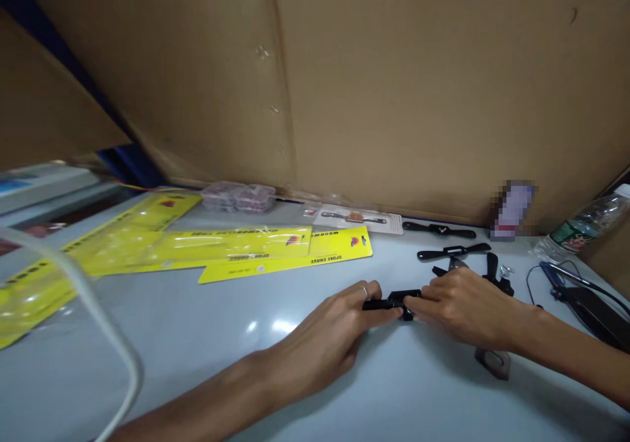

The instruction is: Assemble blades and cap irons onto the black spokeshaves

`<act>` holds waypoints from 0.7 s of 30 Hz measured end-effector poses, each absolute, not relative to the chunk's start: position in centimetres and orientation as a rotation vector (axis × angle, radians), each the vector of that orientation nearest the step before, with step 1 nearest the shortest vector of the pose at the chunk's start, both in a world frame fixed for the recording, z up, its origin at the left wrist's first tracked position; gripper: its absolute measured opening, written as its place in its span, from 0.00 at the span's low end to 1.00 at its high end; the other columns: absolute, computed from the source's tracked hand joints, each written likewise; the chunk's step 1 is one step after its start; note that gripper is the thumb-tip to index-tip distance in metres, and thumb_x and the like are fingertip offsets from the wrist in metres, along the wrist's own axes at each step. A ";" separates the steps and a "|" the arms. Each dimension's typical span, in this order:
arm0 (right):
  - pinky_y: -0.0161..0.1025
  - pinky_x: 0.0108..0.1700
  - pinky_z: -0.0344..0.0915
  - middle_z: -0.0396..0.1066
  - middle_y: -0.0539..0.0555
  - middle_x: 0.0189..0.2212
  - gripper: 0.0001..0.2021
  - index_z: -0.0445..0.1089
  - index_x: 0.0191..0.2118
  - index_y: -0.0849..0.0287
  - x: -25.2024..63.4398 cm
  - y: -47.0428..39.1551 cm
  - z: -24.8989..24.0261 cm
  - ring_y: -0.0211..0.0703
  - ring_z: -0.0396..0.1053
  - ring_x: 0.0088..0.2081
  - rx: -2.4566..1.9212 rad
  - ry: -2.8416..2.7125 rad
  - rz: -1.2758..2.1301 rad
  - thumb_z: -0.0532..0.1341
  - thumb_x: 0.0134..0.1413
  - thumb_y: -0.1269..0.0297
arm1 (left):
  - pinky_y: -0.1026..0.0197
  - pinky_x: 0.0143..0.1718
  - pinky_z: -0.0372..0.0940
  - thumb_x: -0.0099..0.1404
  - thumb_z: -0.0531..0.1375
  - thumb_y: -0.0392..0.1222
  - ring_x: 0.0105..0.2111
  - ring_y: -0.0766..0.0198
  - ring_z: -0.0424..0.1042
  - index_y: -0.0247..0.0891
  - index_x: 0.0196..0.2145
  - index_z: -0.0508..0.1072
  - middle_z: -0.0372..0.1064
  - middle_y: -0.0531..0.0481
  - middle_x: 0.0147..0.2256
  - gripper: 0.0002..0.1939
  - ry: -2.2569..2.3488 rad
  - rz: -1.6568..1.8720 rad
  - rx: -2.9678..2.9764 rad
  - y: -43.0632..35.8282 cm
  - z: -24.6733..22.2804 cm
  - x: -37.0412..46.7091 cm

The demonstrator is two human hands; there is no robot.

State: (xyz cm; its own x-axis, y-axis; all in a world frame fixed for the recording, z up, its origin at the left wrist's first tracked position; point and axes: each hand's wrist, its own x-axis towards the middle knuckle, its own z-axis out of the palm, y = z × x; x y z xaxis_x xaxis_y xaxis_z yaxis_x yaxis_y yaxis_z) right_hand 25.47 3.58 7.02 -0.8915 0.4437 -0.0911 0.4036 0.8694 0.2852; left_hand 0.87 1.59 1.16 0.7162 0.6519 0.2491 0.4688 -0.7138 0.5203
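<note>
A black spokeshave (404, 295) is held low over the table between my two hands. My left hand (347, 317) grips its left handle, the thumb pressed along the body. The fingers of my right hand (460, 304) are closed at its middle and right end, covering much of that side; any small part under them is hidden. Just behind lie another black spokeshave (453, 251) and a further one (440, 230) by the cardboard. Black parts (498, 278) rest beyond my right hand, and a grey metal piece (493, 363) lies below my right wrist.
Yellow printed cards (285, 265) with clear plastic blisters spread over the left of the table (207, 337). At the back are clear plastic boxes (239, 196) and a white packaged card (358, 219). A bottle (585, 222) stands right; a white cable (115, 337) crosses the left foreground. Cardboard (394, 87) walls the back.
</note>
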 end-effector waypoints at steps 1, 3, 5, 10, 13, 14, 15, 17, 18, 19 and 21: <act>0.44 0.26 0.39 0.72 0.49 0.26 0.04 0.69 0.41 0.60 25.5 3.6 6.8 0.39 0.62 0.24 0.622 2.891 0.426 0.58 0.68 0.74 | 0.56 0.44 0.67 0.56 0.51 0.16 0.43 0.55 0.70 0.46 0.57 0.74 0.67 0.47 0.44 0.38 0.860 0.596 2.493 1.6 1.2 0.9; 0.45 0.27 0.40 0.72 0.50 0.27 0.05 0.67 0.41 0.61 25.6 3.7 6.4 0.40 0.63 0.24 0.560 2.902 0.490 0.56 0.70 0.75 | 0.56 0.43 0.66 0.57 0.50 0.16 0.42 0.55 0.70 0.46 0.57 0.74 0.67 0.47 0.43 0.37 0.858 0.610 2.478 1.5 1.2 0.8; 0.45 0.27 0.42 0.72 0.51 0.27 0.06 0.67 0.43 0.61 25.7 3.6 6.1 0.41 0.64 0.25 0.511 2.915 0.541 0.55 0.70 0.76 | 0.56 0.42 0.66 0.57 0.51 0.16 0.42 0.55 0.69 0.46 0.57 0.74 0.67 0.47 0.42 0.38 0.863 0.608 2.456 1.5 1.2 0.8; 0.45 0.26 0.46 0.73 0.52 0.27 0.09 0.67 0.44 0.62 25.7 3.5 5.9 0.42 0.65 0.26 0.465 2.925 0.601 0.52 0.69 0.78 | 0.55 0.43 0.65 0.56 0.50 0.15 0.43 0.54 0.69 0.47 0.58 0.74 0.66 0.47 0.42 0.39 0.898 0.571 2.419 1.6 0.9 0.7; 0.45 0.26 0.47 0.72 0.51 0.26 0.10 0.67 0.43 0.62 25.5 3.4 5.6 0.43 0.65 0.25 0.455 2.951 0.638 0.51 0.68 0.79 | 0.54 0.44 0.66 0.57 0.50 0.15 0.43 0.53 0.69 0.47 0.58 0.75 0.67 0.46 0.43 0.39 0.895 0.569 2.407 1.7 1.0 0.7; 0.45 0.26 0.47 0.72 0.51 0.26 0.10 0.68 0.42 0.61 25.5 3.3 5.4 0.43 0.65 0.25 0.454 2.963 0.651 0.51 0.68 0.79 | 0.54 0.44 0.66 0.57 0.50 0.15 0.44 0.53 0.69 0.47 0.58 0.75 0.67 0.46 0.44 0.39 0.885 0.572 2.403 1.7 1.0 0.7; 0.45 0.26 0.47 0.71 0.51 0.26 0.10 0.68 0.42 0.61 25.5 3.3 5.2 0.42 0.65 0.25 0.461 2.976 0.655 0.51 0.68 0.79 | 0.54 0.44 0.66 0.57 0.49 0.16 0.44 0.53 0.69 0.47 0.58 0.75 0.67 0.46 0.44 0.39 0.876 0.581 2.403 1.7 1.1 0.7; 0.44 0.27 0.47 0.72 0.50 0.25 0.10 0.69 0.40 0.61 25.7 3.2 5.0 0.42 0.65 0.25 0.522 3.013 0.609 0.52 0.71 0.76 | 0.55 0.43 0.66 0.58 0.49 0.16 0.43 0.54 0.69 0.49 0.58 0.74 0.67 0.47 0.43 0.39 0.856 0.602 2.413 1.7 1.1 0.7; 0.44 0.27 0.48 0.72 0.50 0.26 0.10 0.69 0.40 0.60 26.0 3.2 4.9 0.41 0.65 0.25 0.594 3.048 0.563 0.52 0.72 0.72 | 0.55 0.42 0.66 0.58 0.49 0.16 0.42 0.55 0.70 0.51 0.59 0.74 0.67 0.48 0.42 0.40 0.849 0.610 2.420 1.7 1.0 0.7; 0.43 0.27 0.49 0.73 0.51 0.27 0.09 0.69 0.41 0.61 26.3 3.3 5.0 0.41 0.66 0.25 0.694 3.100 0.503 0.53 0.74 0.69 | 0.56 0.42 0.66 0.59 0.49 0.17 0.42 0.55 0.70 0.52 0.60 0.72 0.67 0.48 0.42 0.41 0.847 0.619 2.426 1.7 1.0 0.6; 0.40 0.29 0.53 0.75 0.52 0.31 0.11 0.70 0.44 0.61 27.0 3.4 5.1 0.40 0.68 0.27 0.952 3.231 0.343 0.53 0.74 0.63 | 0.57 0.41 0.67 0.59 0.49 0.17 0.41 0.57 0.70 0.56 0.63 0.69 0.67 0.48 0.42 0.43 0.846 0.625 2.430 1.7 0.7 0.5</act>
State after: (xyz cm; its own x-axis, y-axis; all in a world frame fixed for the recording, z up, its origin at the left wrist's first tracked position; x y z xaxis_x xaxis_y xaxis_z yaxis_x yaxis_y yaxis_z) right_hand 27.04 3.36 5.13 -0.8145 0.5045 0.2866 0.5534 0.8239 0.1224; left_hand 0.48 1.70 0.73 0.7033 0.6631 0.2564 0.4395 -0.6889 0.5764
